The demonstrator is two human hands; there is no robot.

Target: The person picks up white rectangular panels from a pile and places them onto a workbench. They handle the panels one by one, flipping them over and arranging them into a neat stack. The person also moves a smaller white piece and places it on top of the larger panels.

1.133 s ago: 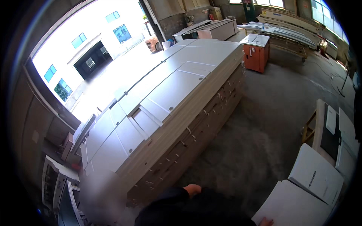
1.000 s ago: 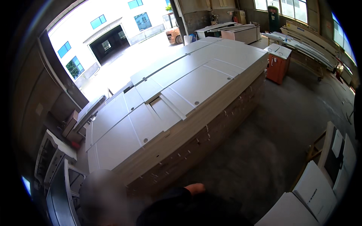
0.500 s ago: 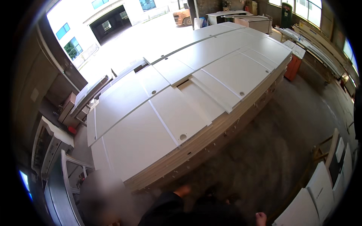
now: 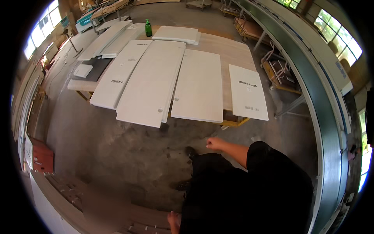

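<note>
Biggest worry for me is overhang: the white panels [image 4: 200, 85] lie flat on the table [image 4: 238, 48], and several poke past its near edge, so a hip or sleeve catching one could tip it or chip a corner. The rightmost panel [image 4: 249, 93] looks dodgiest — it juts past the table's near right corner. Slick faces lying on each other might slide too, and the green bottle [image 4: 148, 29] by the far edge could topple if a panel gets shoved back. Right hand [image 4: 213, 143] is curled up narrow in the air short of the near edge, nothing visible in it. Left hand [image 4: 173, 220] is partly cut off beside the stack of boards [image 4: 146, 218] — can't tell if it's touching or gripping anything. Material-wise, the panels look like smooth coated board, thin rectangles; the long one [image 4: 150, 85] has a round hole [image 4: 160, 110] close to its near end.
</note>
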